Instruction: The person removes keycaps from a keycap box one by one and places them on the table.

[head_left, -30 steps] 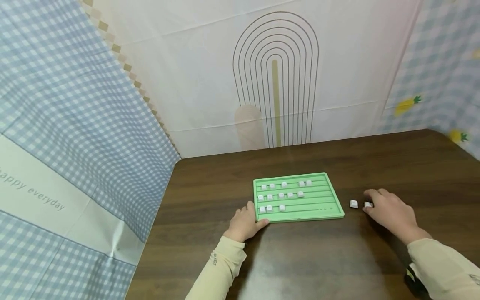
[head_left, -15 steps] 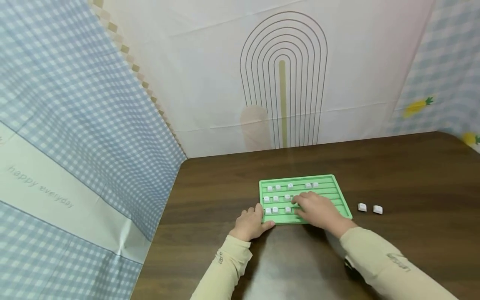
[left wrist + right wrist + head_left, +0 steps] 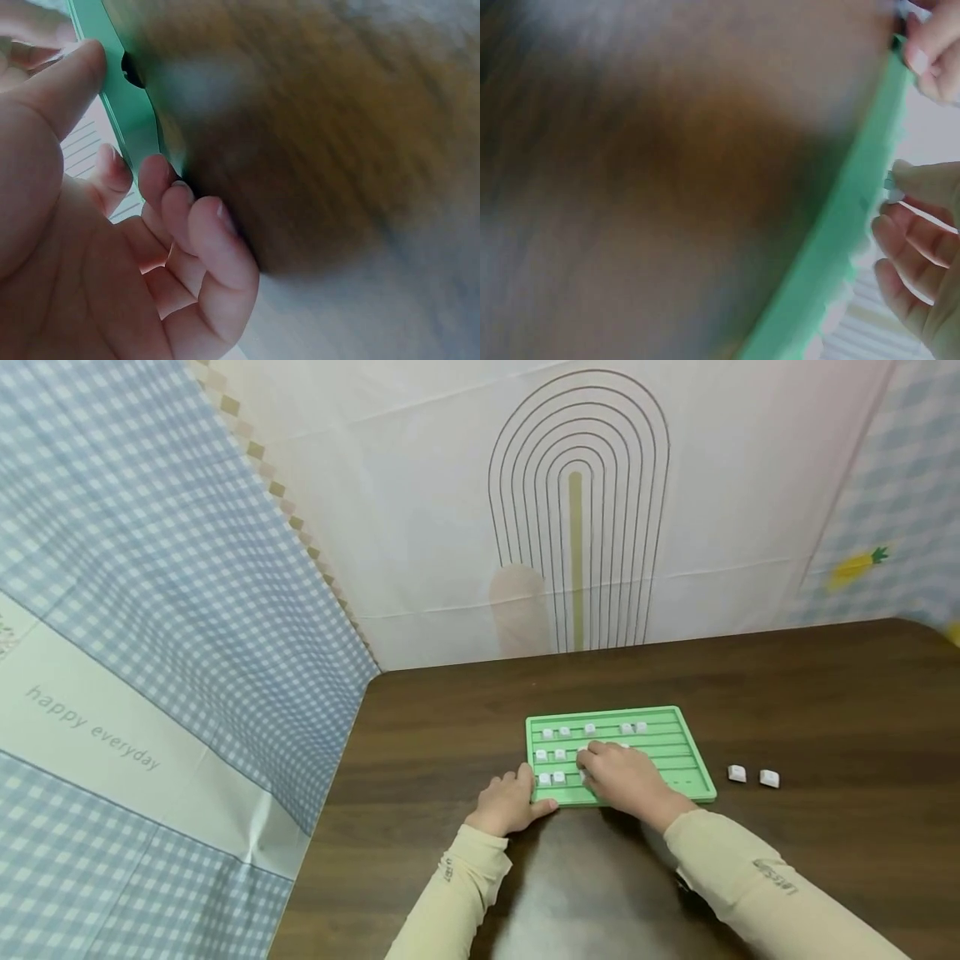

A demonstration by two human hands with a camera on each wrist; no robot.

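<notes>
A light green ridged tray [image 3: 678,741] lies on the table, with several white keycaps standing in three rows along its slots. My left hand [image 3: 506,803] grips the tray's near left corner, thumb on the front edge and fingers along the side. In the left wrist view the thumb [image 3: 71,82] presses against the tray's green edge [image 3: 120,97]. Over the middle of the nearest row, my right hand [image 3: 624,777] covers part of the slots. The right wrist view shows its thumb and forefinger pinching a small white keycap [image 3: 895,196] at the tray.
Two more white keycaps, one nearer [image 3: 737,773] and one farther right [image 3: 769,778], lie on the dark wooden table [image 3: 450,710] to the tray's right. Patterned cloth [image 3: 420,527] hangs behind the table and along its left side.
My right hand has gone left from the loose keycaps to the tray, then slightly closer to the third keycap of the nearest row. The left hand stays on the corner; the view shifted slightly.
</notes>
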